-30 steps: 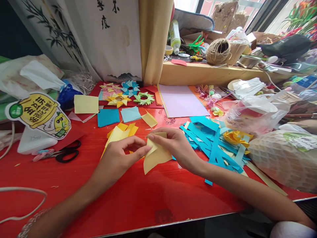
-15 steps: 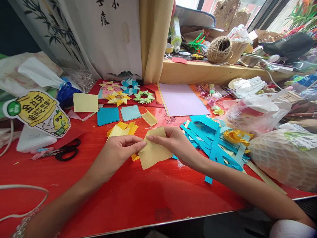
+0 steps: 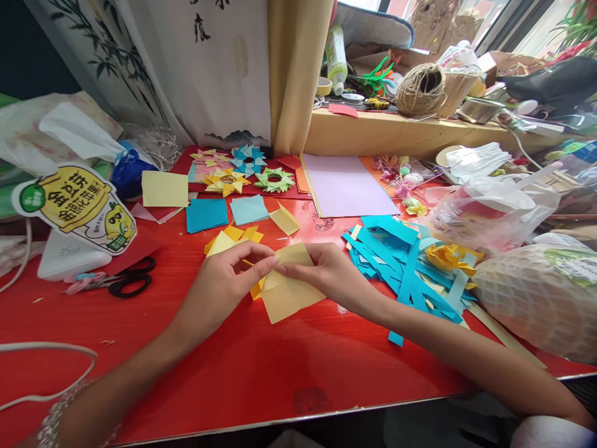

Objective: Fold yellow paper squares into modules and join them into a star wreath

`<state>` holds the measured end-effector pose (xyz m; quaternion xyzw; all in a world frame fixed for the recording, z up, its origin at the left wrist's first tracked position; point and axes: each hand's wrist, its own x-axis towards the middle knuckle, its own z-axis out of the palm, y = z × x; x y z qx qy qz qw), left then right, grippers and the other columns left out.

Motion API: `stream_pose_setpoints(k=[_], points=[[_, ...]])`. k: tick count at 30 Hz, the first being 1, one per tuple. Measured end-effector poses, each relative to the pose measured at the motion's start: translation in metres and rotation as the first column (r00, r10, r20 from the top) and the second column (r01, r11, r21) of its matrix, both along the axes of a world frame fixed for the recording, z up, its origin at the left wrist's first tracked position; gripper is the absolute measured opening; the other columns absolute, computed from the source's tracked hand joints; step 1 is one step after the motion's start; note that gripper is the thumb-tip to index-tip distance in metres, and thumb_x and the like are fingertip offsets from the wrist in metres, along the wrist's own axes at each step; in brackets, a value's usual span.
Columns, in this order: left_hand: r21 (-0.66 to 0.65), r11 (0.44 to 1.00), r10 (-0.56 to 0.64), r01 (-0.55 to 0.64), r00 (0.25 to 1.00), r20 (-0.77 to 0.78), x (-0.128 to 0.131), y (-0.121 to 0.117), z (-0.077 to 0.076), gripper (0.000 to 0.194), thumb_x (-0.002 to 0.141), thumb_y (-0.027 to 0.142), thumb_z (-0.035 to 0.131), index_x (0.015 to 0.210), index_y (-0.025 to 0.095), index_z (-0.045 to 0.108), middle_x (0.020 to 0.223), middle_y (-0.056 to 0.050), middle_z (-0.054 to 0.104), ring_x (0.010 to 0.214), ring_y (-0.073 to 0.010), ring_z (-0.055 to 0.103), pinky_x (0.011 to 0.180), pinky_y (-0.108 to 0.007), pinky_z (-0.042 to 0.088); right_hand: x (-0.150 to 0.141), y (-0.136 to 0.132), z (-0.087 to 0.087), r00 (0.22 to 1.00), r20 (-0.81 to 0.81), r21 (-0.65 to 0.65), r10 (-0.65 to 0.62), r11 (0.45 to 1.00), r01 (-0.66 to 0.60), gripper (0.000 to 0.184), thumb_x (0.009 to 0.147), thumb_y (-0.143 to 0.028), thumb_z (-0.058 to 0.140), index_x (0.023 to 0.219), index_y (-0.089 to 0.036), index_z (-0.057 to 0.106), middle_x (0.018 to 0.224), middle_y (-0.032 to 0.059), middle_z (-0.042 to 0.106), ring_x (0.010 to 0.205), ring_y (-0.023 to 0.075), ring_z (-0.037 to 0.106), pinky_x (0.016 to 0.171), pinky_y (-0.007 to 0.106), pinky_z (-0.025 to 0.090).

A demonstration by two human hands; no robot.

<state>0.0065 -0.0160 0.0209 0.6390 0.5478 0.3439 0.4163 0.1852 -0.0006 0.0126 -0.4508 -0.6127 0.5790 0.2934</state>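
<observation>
Both hands hold one pale yellow sheet of paper [image 3: 288,297] above the red table. My left hand [image 3: 233,274] pinches its upper left edge between thumb and fingers. My right hand [image 3: 331,270] grips it from the right, thumb on the face and fingers hidden behind; the two thumb tips nearly meet. A crease runs across the sheet below the thumbs. Behind my left hand lie folded yellow paper pieces [image 3: 255,234], partly covered. Just beyond the hands is a creased pale yellow piece [image 3: 284,219]. Blue stacked squares [image 3: 206,215] and light blue squares [image 3: 249,210] lie farther back.
Blue paper strips [image 3: 401,267] are heaped right of my right hand. Black-handled scissors [image 3: 130,281] lie at left. Folded paper stars, such as a green one [image 3: 274,180], and lilac sheets [image 3: 347,186] are at the back. A netted bundle [image 3: 536,298] sits far right on the red table [image 3: 224,379].
My right thumb has moved down a little on the paper, and the left fingertips have shifted along its edge. The view has tilted slightly.
</observation>
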Motion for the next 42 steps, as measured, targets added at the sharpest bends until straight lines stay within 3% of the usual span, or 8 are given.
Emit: stream_pose_setpoints(k=[8, 19, 25, 29, 33, 42], points=[[-0.006, 0.991, 0.135, -0.135, 0.989, 0.060, -0.0001, -0.0001, -0.0028, 0.019, 0.081, 0.042, 0.060, 0.078, 0.024, 0.065, 0.077, 0.005, 0.064, 0.072, -0.0094, 0.055, 0.062, -0.015, 0.042, -0.0018, -0.0020, 0.0004, 0.997, -0.055, -0.101, 0.047, 0.994, -0.052, 0.028, 0.071, -0.039, 0.070, 0.081, -0.013, 0.065, 0.076, 0.0026, 0.063, 0.062, 0.0087, 0.055, 0.048, 0.016, 0.038], [-0.012, 0.995, 0.095, -0.095, 0.995, -0.028, -0.0014, 0.0002, -0.0025, 0.032, 0.082, 0.049, 0.054, 0.077, 0.020, 0.064, 0.079, 0.001, 0.063, 0.071, -0.0134, 0.054, 0.060, -0.021, 0.041, -0.0012, -0.0010, -0.0025, 0.996, -0.079, -0.091, 0.047, 0.994, -0.054, 0.022, 0.072, -0.034, 0.069, 0.076, -0.012, 0.064, 0.072, 0.0020, 0.061, 0.057, 0.0068, 0.050, 0.046, 0.017, 0.034], [-0.085, 0.996, -0.002, 0.002, 1.000, -0.009, -0.0030, 0.0016, 0.0019, 0.029, 0.077, 0.048, 0.061, 0.075, 0.019, 0.063, 0.072, 0.001, 0.063, 0.067, -0.0137, 0.056, 0.057, -0.020, 0.041, 0.0002, -0.0010, 0.0000, 0.996, -0.085, -0.043, -0.002, 0.999, -0.002, 0.026, 0.074, -0.038, 0.066, 0.072, -0.012, 0.063, 0.065, 0.0002, 0.057, 0.051, 0.0051, 0.044, 0.041, 0.018, 0.028], [-0.090, 0.996, 0.024, -0.023, 1.000, 0.005, -0.0026, 0.0015, 0.0035, 0.026, 0.078, 0.044, 0.060, 0.073, 0.019, 0.063, 0.069, 0.001, 0.062, 0.064, -0.0123, 0.054, 0.055, -0.020, 0.040, -0.0004, -0.0009, 0.0029, 0.993, -0.114, -0.037, -0.007, 0.999, 0.003, 0.024, 0.074, -0.036, 0.067, 0.071, -0.012, 0.065, 0.066, 0.0005, 0.059, 0.054, 0.0059, 0.049, 0.045, 0.017, 0.035], [-0.123, 0.992, -0.025, 0.034, 0.997, 0.077, -0.0048, 0.0046, 0.0013, 0.023, 0.075, 0.042, 0.065, 0.078, 0.019, 0.063, 0.075, 0.001, 0.064, 0.070, -0.0132, 0.058, 0.060, -0.020, 0.044, -0.0015, -0.0007, 0.0028, 0.989, -0.141, -0.076, -0.051, 0.996, 0.040, 0.023, 0.073, -0.036, 0.068, 0.077, -0.013, 0.068, 0.074, 0.0033, 0.065, 0.061, 0.0093, 0.056, 0.051, 0.019, 0.041], [-0.077, 0.997, -0.010, 0.015, 0.997, 0.070, -0.0068, 0.0054, 0.0028, 0.018, 0.074, 0.037, 0.067, 0.082, 0.022, 0.065, 0.080, 0.002, 0.067, 0.076, -0.0137, 0.062, 0.064, -0.019, 0.048, -0.0025, -0.0011, 0.0005, 0.979, -0.195, -0.188, -0.053, 0.982, 0.016, 0.021, 0.070, -0.033, 0.071, 0.079, -0.014, 0.068, 0.079, 0.0043, 0.068, 0.068, 0.0121, 0.062, 0.056, 0.020, 0.045]])
